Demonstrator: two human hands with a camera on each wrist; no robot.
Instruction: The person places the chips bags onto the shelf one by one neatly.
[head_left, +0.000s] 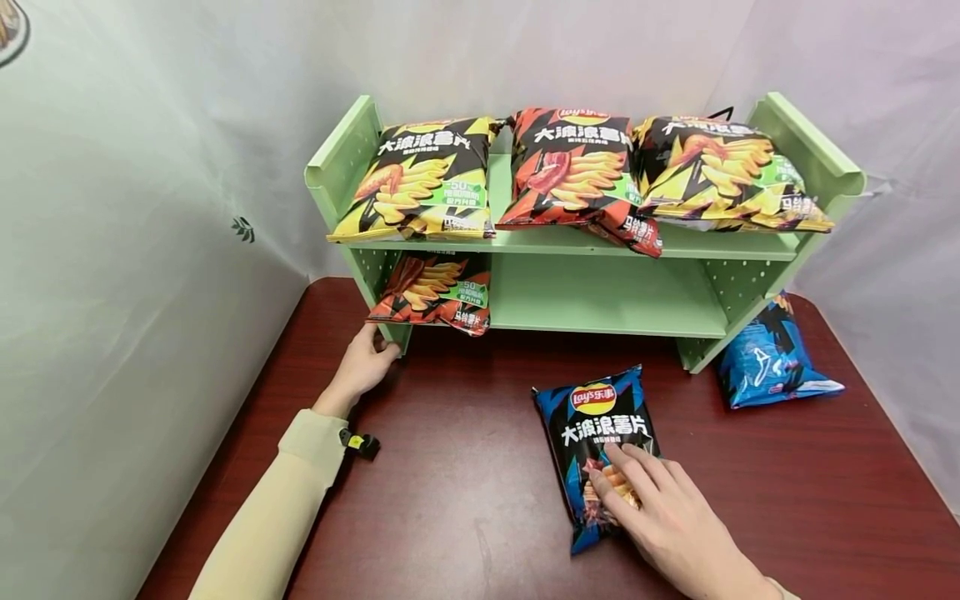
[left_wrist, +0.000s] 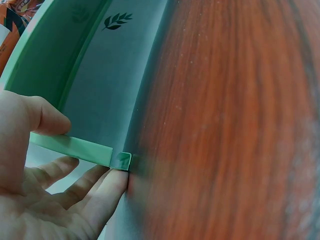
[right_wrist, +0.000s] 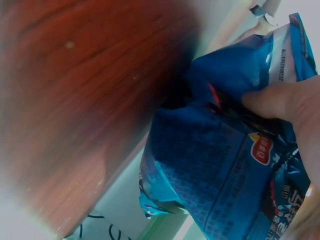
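Observation:
In the head view, my left hand [head_left: 365,360] is at the front left leg of a green two-tier shelf rack [head_left: 600,293]. The left wrist view shows its thumb on one side of the green leg [left_wrist: 75,149] and the fingers curled on the other. My right hand [head_left: 678,521] grips a blue and black bag of potato chips [head_left: 596,417] in front of the rack, fingers over its printed front. Seen from the right wrist, the thumb [right_wrist: 270,102] presses into the crumpled bag, whose blue printed back [right_wrist: 195,160] faces the camera.
The rack's top tier carries a yellow chip bag [head_left: 427,179], a red one [head_left: 573,162] and another yellow one [head_left: 708,171]. A red bag [head_left: 438,292] lies on the lower tier's left. Another blue bag [head_left: 772,354] rests on the dark red table [head_left: 442,492] beside the right leg.

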